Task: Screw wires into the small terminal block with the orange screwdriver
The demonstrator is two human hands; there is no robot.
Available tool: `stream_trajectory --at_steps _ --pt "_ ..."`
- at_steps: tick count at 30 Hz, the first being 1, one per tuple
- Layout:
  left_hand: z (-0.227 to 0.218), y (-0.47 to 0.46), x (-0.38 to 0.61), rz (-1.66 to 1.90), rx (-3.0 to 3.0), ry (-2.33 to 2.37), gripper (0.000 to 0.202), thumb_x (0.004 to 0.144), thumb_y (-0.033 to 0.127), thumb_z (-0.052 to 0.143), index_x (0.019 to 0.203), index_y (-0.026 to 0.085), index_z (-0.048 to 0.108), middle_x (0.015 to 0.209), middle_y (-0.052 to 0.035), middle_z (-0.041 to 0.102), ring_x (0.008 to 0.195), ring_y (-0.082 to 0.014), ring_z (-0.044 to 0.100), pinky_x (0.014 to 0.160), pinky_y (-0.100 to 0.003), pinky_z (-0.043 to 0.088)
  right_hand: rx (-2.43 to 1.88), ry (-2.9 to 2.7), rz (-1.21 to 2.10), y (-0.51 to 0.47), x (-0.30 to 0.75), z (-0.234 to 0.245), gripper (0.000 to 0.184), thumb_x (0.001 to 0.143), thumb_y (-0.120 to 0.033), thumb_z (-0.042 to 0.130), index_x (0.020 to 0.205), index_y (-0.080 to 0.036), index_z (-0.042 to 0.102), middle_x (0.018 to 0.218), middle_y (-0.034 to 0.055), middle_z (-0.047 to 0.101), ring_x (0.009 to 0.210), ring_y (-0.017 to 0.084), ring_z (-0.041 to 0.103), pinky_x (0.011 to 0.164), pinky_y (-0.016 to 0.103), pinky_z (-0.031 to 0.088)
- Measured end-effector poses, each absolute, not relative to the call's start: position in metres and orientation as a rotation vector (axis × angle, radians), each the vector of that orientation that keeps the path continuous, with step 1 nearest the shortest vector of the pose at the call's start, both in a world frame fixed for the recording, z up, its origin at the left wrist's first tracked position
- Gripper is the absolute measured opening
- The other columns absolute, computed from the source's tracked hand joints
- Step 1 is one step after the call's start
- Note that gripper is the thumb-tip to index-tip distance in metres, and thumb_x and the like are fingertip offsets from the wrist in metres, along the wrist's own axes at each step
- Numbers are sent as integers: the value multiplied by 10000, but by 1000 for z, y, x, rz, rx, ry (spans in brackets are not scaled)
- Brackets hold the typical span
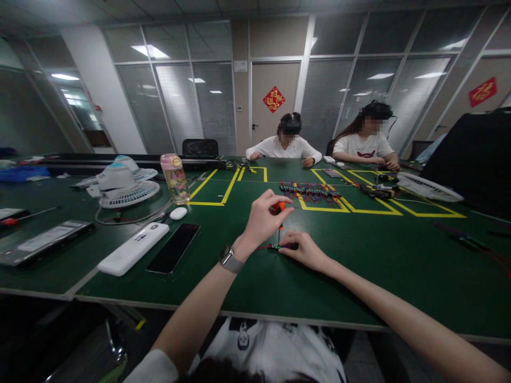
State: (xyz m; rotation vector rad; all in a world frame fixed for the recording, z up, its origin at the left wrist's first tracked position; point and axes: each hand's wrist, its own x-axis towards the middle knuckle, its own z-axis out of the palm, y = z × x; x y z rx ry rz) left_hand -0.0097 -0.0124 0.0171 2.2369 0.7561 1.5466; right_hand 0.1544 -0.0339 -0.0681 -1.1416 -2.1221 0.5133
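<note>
Our left hand (264, 215) gripping an upright screwdriver (281, 206), tip down, our right hand (302, 250) pinching a circuit board (274, 247) beneath our left

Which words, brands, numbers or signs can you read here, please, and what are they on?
"招财进宝", as far as can be made out: left red sign.
"福": right red sign.
Too small or blurred to read: dark marks on the white device, the label on the hard drive, the wall plate.
Screwdriver and board: no readable text.
</note>
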Motion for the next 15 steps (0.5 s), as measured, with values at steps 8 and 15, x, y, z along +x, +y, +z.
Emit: stream_trajectory --at_steps 8,15 --pt "22 -17 -15 1471 2323 633 266 940 280 454 1055 201 681 923 -48 569 898 -151 574 834 -286 471 -1157 -2146 524 -34 156 -68 161 805 -278 670 908 -182 748 797 43 634 707 163 589 657 273 474" --pt "26 -17 -14 1236 2122 487 302 938 203 426 1155 190 636 1036 -76 666 914 -159 635 790 -274 515 -1123 -2158 601 -29 157 -67 159 805 -259 661 914 -181 746 775 29 606 650 137 547 603 248 442"
